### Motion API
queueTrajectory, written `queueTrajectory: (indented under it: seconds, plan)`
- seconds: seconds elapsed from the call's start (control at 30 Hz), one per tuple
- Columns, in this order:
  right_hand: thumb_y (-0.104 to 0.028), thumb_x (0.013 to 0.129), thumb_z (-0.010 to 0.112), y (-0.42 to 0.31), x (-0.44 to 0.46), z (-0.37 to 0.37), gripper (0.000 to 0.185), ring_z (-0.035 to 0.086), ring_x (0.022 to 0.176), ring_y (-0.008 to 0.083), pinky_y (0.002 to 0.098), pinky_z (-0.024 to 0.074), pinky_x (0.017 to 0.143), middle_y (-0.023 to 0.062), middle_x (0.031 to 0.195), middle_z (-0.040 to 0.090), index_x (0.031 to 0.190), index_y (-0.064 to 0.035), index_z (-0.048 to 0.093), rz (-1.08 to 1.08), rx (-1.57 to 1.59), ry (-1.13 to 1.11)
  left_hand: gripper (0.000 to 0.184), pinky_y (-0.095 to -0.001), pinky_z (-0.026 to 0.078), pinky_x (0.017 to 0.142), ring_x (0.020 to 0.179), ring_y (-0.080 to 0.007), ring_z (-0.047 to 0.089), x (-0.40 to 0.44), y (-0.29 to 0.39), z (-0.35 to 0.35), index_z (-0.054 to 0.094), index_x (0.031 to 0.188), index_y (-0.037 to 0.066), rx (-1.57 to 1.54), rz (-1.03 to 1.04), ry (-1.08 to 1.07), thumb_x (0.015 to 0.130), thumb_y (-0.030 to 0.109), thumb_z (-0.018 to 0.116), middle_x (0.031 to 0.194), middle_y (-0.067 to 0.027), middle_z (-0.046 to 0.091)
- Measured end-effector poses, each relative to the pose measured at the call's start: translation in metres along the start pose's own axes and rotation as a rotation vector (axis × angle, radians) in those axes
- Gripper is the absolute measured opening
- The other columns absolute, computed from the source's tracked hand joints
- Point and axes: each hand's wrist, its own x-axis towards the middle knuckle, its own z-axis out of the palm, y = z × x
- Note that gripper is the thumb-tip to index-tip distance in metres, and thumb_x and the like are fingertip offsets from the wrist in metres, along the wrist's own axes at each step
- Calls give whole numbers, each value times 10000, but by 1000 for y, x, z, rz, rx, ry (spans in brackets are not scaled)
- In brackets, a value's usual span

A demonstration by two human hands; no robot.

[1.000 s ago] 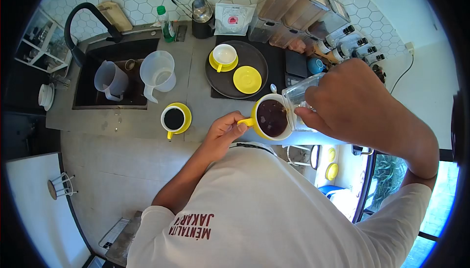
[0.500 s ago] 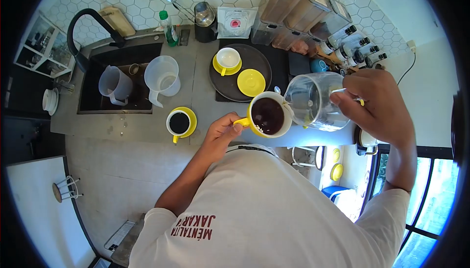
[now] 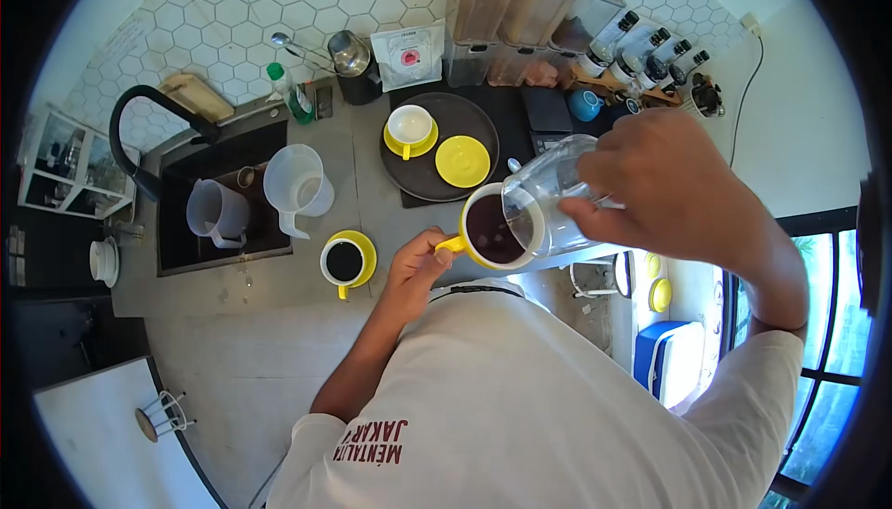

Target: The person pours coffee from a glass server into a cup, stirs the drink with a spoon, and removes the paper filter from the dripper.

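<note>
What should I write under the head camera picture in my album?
The left hand holds a cup of dark drink; the right hand tips a clear jug over it.

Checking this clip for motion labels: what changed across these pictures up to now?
The right hand swung the glass server rightward, then back left; its mouth again overlaps the yellow-handled cup. Nothing was gripped or released: the left hand still holds that cup's handle. The round tray stays put.
</note>
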Motion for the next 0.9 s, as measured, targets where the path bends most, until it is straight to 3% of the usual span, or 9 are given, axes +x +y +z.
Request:
queueTrajectory:
  seconds: [0.07,0.13,0.27,0.33,0.43,0.53,0.6,0.77,0.9]
  plan:
    - [-312,844,620,8,-8,3,355,466,466,220,366,327,466,71,507,471,597,-69,541,17,85,57,265,-205,333,694,755,-62,405,-3,0,-1,565,981,11,-7,10,4,962,272,520,837,4,457]
    - [-274,850,608,23,-22,8,364,406,471,178,344,284,469,69,518,411,595,-48,481,145,392,201,257,-260,400,797,774,-99,456,-5,6,-1,531,900,22,27,-18,62,959,272,509,838,-31,476]
    - [-274,917,529,32,-56,45,375,335,519,71,263,263,493,-23,557,362,619,-59,457,526,926,548,248,-266,408,799,780,-99,459,-8,3,-8,530,912,20,27,15,104,965,261,500,837,-27,477]
    - [-287,948,465,40,-62,79,363,323,543,61,241,265,516,-56,595,354,649,-82,474,636,1117,801,248,-279,424,813,805,-109,484,-9,2,-11,532,942,19,50,46,133,970,263,494,859,-27,495]
    - [-281,961,406,45,-49,126,348,335,541,77,241,328,522,-26,590,336,661,-107,425,911,1305,1077,273,-249,398,809,849,-109,504,-8,9,-9,553,958,-1,8,51,160,974,266,497,880,-41,503]
    - [-286,971,356,66,-28,179,361,348,517,102,263,359,512,-7,570,344,668,-100,420,836,1355,1131,254,-271,413,817,865,-128,522,-11,14,-11,557,963,-1,47,58,199,967,248,507,897,-59,537]
    - [-297,973,384,89,-13,219,366,380,505,110,272,381,516,-3,568,370,666,-101,426,856,1487,1134,248,-284,419,808,856,-141,529,-14,17,-14,561,974,-5,108,71,228,959,239,519,898,-72,558]
    - [-352,972,440,131,31,305,364,502,546,114,248,433,517,8,633,495,728,-91,511,1114,1577,1099,239,-287,419,807,854,-145,538,-26,26,-8,562,997,-5,99,46,299,949,227,530,898,-69,555]
    - [-364,973,441,165,53,367,362,477,546,106,258,406,486,9,641,488,764,-78,513,1200,1492,981,254,-295,422,812,872,-155,545,-39,30,-4,554,1035,-15,153,64,350,946,223,533,913,-75,556]
